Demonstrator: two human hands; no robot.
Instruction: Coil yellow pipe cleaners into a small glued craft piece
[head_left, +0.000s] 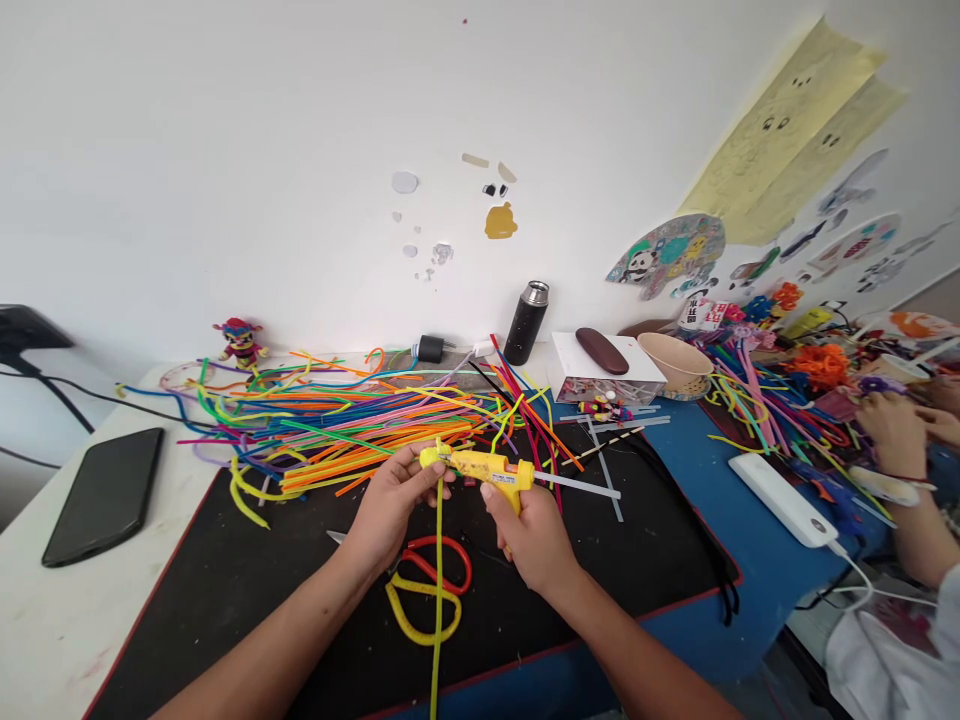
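My right hand [534, 530] is closed round the handle of a yellow hot glue gun [480, 466], with a translucent glue stick [577, 484] poking out of its back end. The gun's nozzle points left, right at my left hand [394, 500]. That hand pinches a small yellow coiled piece of pipe cleaner, from which a long yellow-green pipe cleaner [438, 610] hangs toward me. Beneath it on the black mat [285, 620] lie scissors [463, 575] with one red and one yellow handle loop, their blades partly hidden by my left hand.
Many coloured pipe cleaners [390, 420] spread across the back of the mat. Behind stand a black thermos [527, 325], a white box [607, 370] and a beige bowl [675, 365]. A phone [105, 495] lies at left. At right are a white power bank [787, 500] and a co-worker's hands [892, 435].
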